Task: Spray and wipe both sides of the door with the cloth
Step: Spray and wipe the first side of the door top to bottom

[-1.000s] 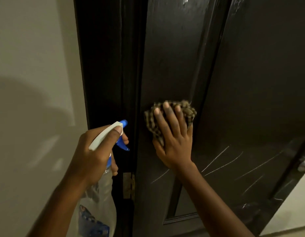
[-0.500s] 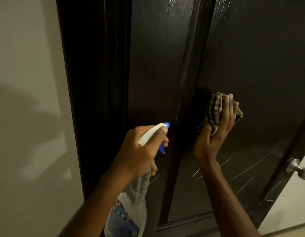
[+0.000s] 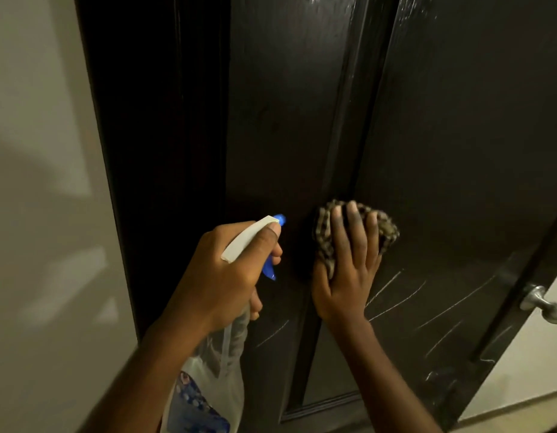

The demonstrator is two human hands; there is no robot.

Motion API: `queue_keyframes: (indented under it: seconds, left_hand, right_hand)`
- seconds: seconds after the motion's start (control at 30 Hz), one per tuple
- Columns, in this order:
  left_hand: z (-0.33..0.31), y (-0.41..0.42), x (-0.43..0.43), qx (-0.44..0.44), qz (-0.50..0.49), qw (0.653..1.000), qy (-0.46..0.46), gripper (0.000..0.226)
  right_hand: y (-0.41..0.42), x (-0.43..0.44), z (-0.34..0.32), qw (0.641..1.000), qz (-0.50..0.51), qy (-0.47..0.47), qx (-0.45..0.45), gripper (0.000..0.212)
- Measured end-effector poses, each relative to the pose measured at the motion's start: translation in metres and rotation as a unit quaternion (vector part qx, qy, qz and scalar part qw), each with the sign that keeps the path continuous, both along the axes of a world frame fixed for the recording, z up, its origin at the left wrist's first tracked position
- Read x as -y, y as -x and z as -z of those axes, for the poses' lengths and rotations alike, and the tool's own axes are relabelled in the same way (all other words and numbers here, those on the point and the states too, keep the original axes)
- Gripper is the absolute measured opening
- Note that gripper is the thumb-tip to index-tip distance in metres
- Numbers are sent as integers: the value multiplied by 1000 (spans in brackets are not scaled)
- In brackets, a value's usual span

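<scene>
meanwhile the right hand [image 3: 346, 276] is pressing the checked cloth [image 3: 325, 242] flat-fingered against the dark door [image 3: 458, 151] beside its panel groove, while the left hand [image 3: 227, 276] is gripping the spray bottle [image 3: 208, 385] just beside it, thumb lying along the white head.

- This looks like a room inside a home, seen at a doorway.
- A dark, glossy panelled door [image 3: 458, 151] hangs in a matching dark door frame [image 3: 152, 151], with a silver handle [image 3: 543, 304] at its edge.
- A plain, pale painted wall [image 3: 36, 214] runs beside the frame.
- Fine pale scratches [image 3: 396, 295] mark the lower panel, as on a well-used household door.
- A clear plastic spray bottle [image 3: 208, 385] and a checked cloth [image 3: 325, 242] are ordinary domestic cleaning things.
</scene>
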State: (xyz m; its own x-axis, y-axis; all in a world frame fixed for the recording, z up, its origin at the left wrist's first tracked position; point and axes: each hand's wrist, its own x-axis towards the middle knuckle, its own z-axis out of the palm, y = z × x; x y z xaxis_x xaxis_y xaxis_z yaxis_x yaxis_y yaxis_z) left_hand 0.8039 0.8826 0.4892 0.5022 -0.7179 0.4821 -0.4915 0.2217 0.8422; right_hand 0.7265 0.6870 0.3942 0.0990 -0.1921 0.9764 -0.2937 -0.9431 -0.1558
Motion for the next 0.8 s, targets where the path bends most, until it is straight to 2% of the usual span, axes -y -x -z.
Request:
queue_keyframes:
  seconds: [0.1, 0.17, 0.23, 0.4, 0.5, 0.6, 0.8]
  left_hand:
    - [1, -6, 0, 10, 7, 1000, 7, 42]
    - [1, -8, 0, 22, 22, 999, 11, 39]
    - [0, -9, -1, 28, 35, 999, 10, 38]
    - [0, -10, 0, 17, 42, 999, 16, 40]
    - [3, -10, 2, 11, 32, 999, 24, 38]
    - [6, -11, 4, 3, 29, 999, 27, 36]
    - [11, -10, 0, 12, 28, 999, 22, 37]
  right_hand:
    - [5, -7, 58, 999, 12, -19, -37, 74]
    - [4, -13, 66, 999, 5, -34, -36, 77]
    - [0, -16, 43, 999, -13, -44, -10, 72]
    - [-15, -14, -78, 997, -7, -23, 73, 62]
    - [-19, -14, -98, 997, 7, -17, 81, 62]
    - [-15, -9, -63, 998, 8, -5, 62, 61]
    - [-3, -1, 55, 999, 22, -17, -30, 57]
